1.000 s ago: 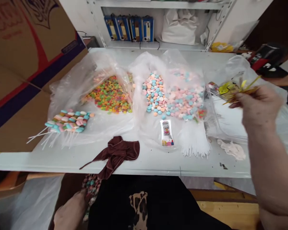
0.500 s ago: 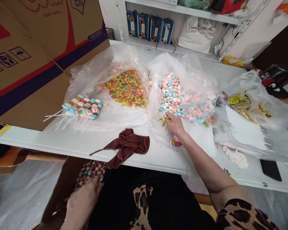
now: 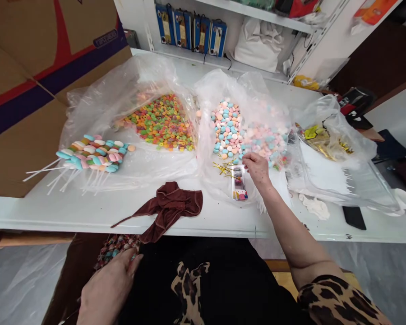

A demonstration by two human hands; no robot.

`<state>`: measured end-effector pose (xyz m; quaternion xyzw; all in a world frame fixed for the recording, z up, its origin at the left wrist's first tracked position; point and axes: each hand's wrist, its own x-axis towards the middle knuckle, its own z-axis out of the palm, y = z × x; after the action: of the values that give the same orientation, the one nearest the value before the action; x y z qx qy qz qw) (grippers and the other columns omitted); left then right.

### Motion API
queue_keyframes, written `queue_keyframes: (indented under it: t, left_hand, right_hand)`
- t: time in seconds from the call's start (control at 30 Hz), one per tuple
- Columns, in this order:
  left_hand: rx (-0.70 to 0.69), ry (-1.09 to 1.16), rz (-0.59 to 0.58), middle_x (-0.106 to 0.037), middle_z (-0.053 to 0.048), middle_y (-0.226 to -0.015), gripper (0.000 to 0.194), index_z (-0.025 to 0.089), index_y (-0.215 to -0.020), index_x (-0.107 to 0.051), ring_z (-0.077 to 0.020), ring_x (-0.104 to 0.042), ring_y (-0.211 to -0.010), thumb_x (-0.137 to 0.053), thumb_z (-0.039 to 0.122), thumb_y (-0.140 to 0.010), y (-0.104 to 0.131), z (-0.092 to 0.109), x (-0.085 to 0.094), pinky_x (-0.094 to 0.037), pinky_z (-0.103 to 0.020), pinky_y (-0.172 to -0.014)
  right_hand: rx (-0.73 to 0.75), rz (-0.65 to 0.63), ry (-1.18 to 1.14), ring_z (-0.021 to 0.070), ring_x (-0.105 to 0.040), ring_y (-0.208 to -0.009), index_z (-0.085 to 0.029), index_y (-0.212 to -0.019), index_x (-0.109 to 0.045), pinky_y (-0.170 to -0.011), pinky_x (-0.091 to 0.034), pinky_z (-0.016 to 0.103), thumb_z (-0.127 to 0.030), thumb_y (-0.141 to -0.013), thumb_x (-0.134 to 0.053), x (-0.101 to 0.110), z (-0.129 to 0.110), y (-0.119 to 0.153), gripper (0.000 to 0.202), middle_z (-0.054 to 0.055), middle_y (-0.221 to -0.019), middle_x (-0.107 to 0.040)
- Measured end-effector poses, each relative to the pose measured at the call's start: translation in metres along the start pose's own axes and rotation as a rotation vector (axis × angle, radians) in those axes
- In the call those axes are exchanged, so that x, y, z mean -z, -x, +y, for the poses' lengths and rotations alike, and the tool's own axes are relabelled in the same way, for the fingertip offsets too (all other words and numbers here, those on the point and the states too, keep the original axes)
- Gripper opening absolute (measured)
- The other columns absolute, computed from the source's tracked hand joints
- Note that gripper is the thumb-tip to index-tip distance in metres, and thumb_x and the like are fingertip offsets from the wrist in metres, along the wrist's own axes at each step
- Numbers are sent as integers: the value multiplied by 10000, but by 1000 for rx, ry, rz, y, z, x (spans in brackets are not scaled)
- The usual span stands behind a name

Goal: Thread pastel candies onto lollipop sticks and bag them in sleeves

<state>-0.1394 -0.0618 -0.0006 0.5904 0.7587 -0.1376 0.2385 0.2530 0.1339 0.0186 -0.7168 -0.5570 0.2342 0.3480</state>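
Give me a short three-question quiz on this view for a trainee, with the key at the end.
1. Multiple choice: what lies loose at the upper left of the printed card in the picture?
A) a pair of scissors
B) gold twist ties
C) a wooden spoon

2. True or false: the brown cloth lies nearer the person than the ring-shaped candies.

3. Open: which hand is over the table, and which is on the person's side of its near edge?

Key: 1. B. 2. True. 3. The right hand is over the table; the left hand is on the person's side, beside small coloured pieces.
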Motion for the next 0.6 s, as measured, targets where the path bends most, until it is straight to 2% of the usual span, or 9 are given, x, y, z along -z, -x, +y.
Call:
queue_keyframes:
  t: [0.1,0.17,0.27,0.37,0.5,0.6]
  left_hand:
    - [63,-23,-151,-737,-61,-989,419,267,-993,-667,-271,-689,-902,-301,468,-950,6,15,10,-434,-318,-669]
    - [38,-38,-131,-733,-56,-997,402,267,-980,-659,-271,-683,-907,-304,453,-953,8,27,13,-421,-320,-674]
    - [-78,-59,-64,-715,-38,-1076,344,256,-951,-651,-239,-675,-918,-340,403,-953,8,49,12,-410,-299,-681]
    - [-201,-110,-15,-706,-39,-1078,310,237,-950,-645,-213,-667,-923,-360,357,-957,7,74,13,-407,-283,-701]
    - [-324,-146,32,-699,-49,-1018,306,220,-935,-645,-201,-660,-922,-355,313,-966,7,101,14,-407,-276,-716]
    - [-383,-153,52,-692,-53,-945,307,210,-901,-642,-201,-657,-899,-356,299,-968,6,114,13,-410,-277,-716]
  right_hand:
    - [-132,-110,443,234,-621,-846,-254,-872,-639,-710,-438,320,-348,-797,-483,12,19,33,197,29,-845,-669]
    - [-172,-175,570,269,-620,-932,-275,-1074,-599,-724,-436,339,-434,-817,-495,9,26,55,320,65,-983,-662]
    - [-167,-176,587,301,-600,-1032,-277,-1311,-448,-756,-442,357,-473,-811,-504,-4,29,70,539,107,-1120,-623]
    - [-230,-172,519,310,-614,-1024,-243,-1393,-351,-770,-439,368,-384,-797,-507,-11,29,64,632,109,-1083,-654]
    - [-368,-159,458,310,-642,-956,-236,-1382,-369,-723,-430,364,-329,-780,-504,0,37,51,623,90,-1007,-695]
    - [-384,-129,421,308,-636,-968,-258,-1353,-406,-713,-421,354,-321,-745,-541,11,46,48,626,73,-1029,-692]
